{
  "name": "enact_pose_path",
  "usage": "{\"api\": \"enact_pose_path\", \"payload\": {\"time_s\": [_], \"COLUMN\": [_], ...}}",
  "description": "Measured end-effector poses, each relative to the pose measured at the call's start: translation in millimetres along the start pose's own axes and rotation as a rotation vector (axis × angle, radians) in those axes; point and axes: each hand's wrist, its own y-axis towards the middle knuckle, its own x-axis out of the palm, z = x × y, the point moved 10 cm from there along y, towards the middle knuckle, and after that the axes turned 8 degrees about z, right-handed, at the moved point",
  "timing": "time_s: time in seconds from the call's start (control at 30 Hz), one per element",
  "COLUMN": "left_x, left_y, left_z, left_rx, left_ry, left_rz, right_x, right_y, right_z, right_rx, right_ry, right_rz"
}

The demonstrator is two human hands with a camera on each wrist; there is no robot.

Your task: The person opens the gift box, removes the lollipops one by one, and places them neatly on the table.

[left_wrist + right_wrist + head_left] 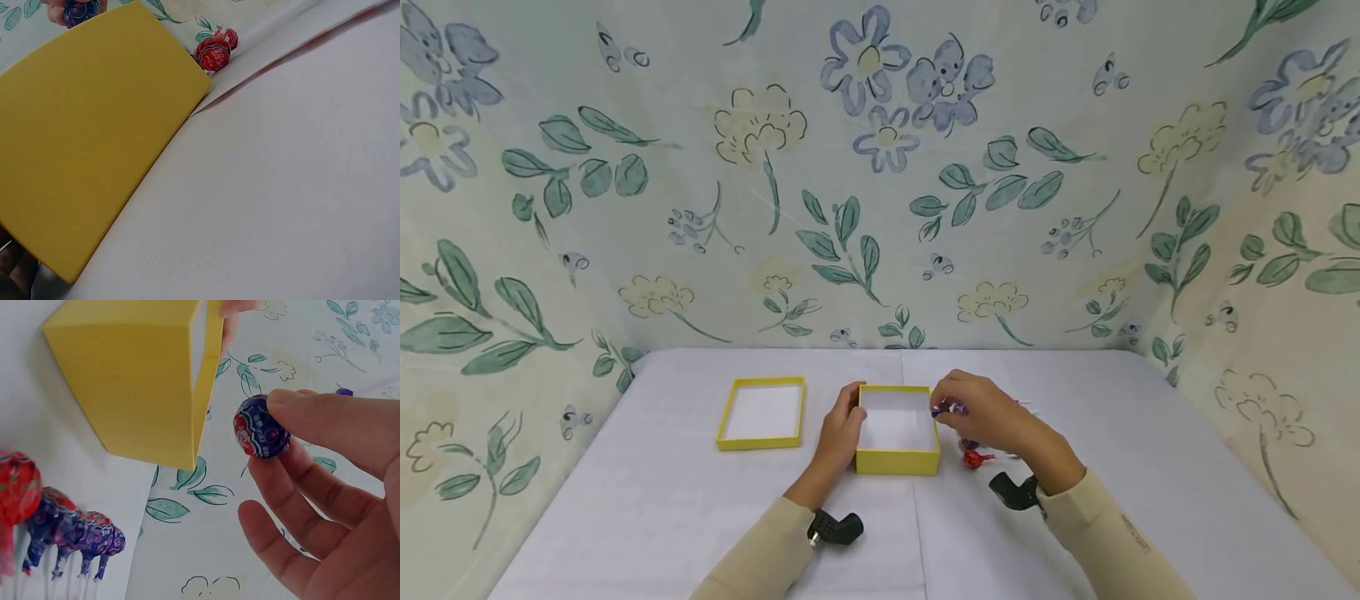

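Note:
A yellow box (pixel 898 463) with a white inside stands lidless on the white table, its top facing up. Along its left wall, my left hand (pixel 840 435) holds it, with the thumb at the rim. My right hand (pixel 985 412) is raised by the box's right rim and pinches a purple-wrapped lollipop (pixel 261 428) by its head between thumb and fingers. The lollipop's stick is mostly hidden by the hand. Under and beside that hand, a red lollipop (pixel 974 459) lies on the table, close to several purple-wrapped lollipops (pixel 75 528).
To the left of the box lies its lid (pixel 760 443), yellow-edged and white inside. The white table (pixel 662 508) ends at a flower-patterned cloth backdrop (pixel 880 250) behind and at both sides.

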Motion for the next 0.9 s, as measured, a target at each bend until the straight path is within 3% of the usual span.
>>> {"api": "enact_pose_path", "payload": {"time_s": [0.17,0.43,0.73,0.9], "left_x": [-0.7,0.4,0.6,0.6], "left_y": [0.0,-2.6,-2.6,-3.1], "left_z": [-0.7,-0.8,-1.8,-1.8], "left_rx": [-0.012,-0.027,-0.024,-0.028], "left_ry": [0.004,0.001,0.005,0.006], "left_rz": [0.01,0.001,0.002,0.005], "right_x": [-12.6,-25.2,-26.9,-24.9], "right_y": [-15,-35,-57,-66], "right_z": [8,28,51,63], "right_rx": [-0.029,0.053,0.147,0.136], "right_ry": [0.076,0.068,0.106,0.14], "right_rz": [0.089,0.183,0.191,0.176]}}
